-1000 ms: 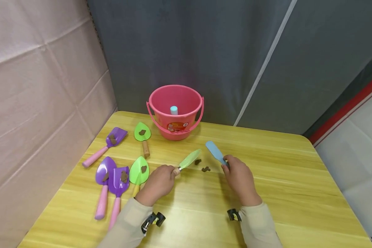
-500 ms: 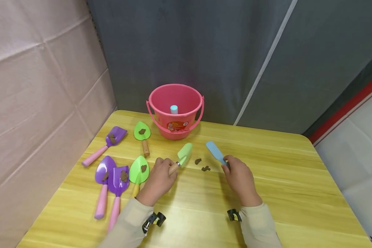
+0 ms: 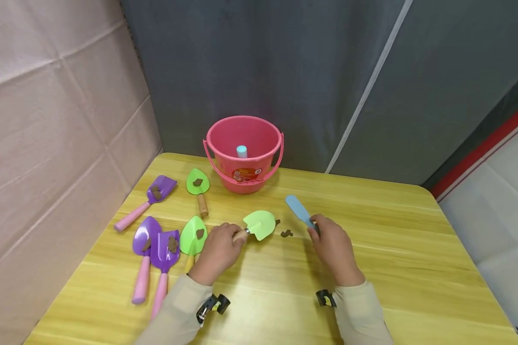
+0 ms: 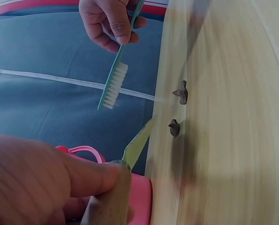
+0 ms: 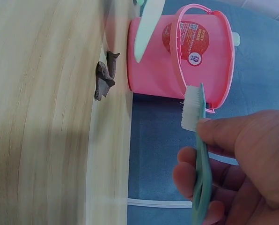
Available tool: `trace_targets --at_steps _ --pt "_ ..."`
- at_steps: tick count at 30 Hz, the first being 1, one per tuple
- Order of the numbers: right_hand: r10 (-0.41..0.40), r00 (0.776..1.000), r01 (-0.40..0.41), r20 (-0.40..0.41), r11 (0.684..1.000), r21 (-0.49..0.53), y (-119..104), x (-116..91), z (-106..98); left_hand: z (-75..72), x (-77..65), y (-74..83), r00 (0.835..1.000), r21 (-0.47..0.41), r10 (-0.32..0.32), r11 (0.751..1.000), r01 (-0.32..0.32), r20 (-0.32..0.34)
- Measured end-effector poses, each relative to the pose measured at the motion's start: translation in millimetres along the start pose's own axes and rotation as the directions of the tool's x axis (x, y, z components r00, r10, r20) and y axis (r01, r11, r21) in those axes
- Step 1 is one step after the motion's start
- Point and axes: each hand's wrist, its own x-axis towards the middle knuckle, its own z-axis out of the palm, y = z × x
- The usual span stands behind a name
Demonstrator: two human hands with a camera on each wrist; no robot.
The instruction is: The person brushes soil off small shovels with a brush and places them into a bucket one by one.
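Observation:
My left hand (image 3: 219, 250) grips the wooden handle of a small trowel (image 3: 260, 224), its pale green blade turned face up. In the left wrist view that trowel (image 4: 138, 143) appears nearly edge-on above the wood. Two crumpled dark brown scraps lie on the table; the blade overlaps the nearer scrap (image 3: 277, 222) in the head view, and the other scrap (image 3: 287, 233) lies just right of it. My right hand (image 3: 334, 247) holds a blue brush (image 3: 299, 209) by its handle, bristles down. White bristles (image 5: 191, 108) show in the right wrist view, apart from the scraps.
A pink bucket (image 3: 230, 165) with a light blue cylindrical end showing inside stands at the back. On the left lie purple shovels (image 3: 166, 256) with pink handles and green trowels (image 3: 194, 239), each bearing a brown scrap. A dark curtain (image 3: 250, 62) hangs behind the table (image 3: 414, 258).
My left hand has turned the trowel: its blade swung back from the scraps, then came round flat, face up, beside the nearer scrap. The right hand and brush have hardly moved.

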Motion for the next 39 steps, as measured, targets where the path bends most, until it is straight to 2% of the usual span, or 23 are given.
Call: trace_targets --at_steps 6,11,14,18,21,31,39 --pt "-0.001 1.000 0.000 0.003 1.000 0.004 -1.6 0.3 -2.1 0.7 -0.3 0.8 1.000 0.021 -0.002 1.000 0.001 0.031" --pt "-0.047 0.999 0.047 0.003 0.999 0.007 -10.6 0.4 -4.0 2.9 -0.4 3.3 0.997 0.000 0.016 1.000 -0.016 0.077" --pt "-0.119 0.993 0.119 0.022 0.993 0.012 -19.8 -0.6 -3.4 5.1 -0.9 5.0 0.995 -0.014 0.025 1.000 -0.023 0.099" --pt "-0.245 0.969 0.244 0.040 0.969 0.022 -29.3 -2.0 1.7 7.3 -1.6 5.9 0.994 -0.023 0.038 0.999 -0.035 0.099" --pt "-0.288 0.957 0.288 0.039 0.957 0.024 -31.8 -2.3 6.8 8.1 -1.9 5.9 0.994 -0.029 0.052 0.998 -0.049 0.093" --pt "-0.186 0.982 0.186 0.027 0.983 0.003 -26.1 -0.9 6.0 8.4 -3.2 4.1 0.991 -0.061 0.112 0.992 -0.107 0.079" --pt "-0.100 0.995 0.100 0.021 0.995 0.009 -8.5 5.3 6.1 8.3 -5.4 4.1 0.991 -0.065 0.110 0.992 -0.105 0.082"
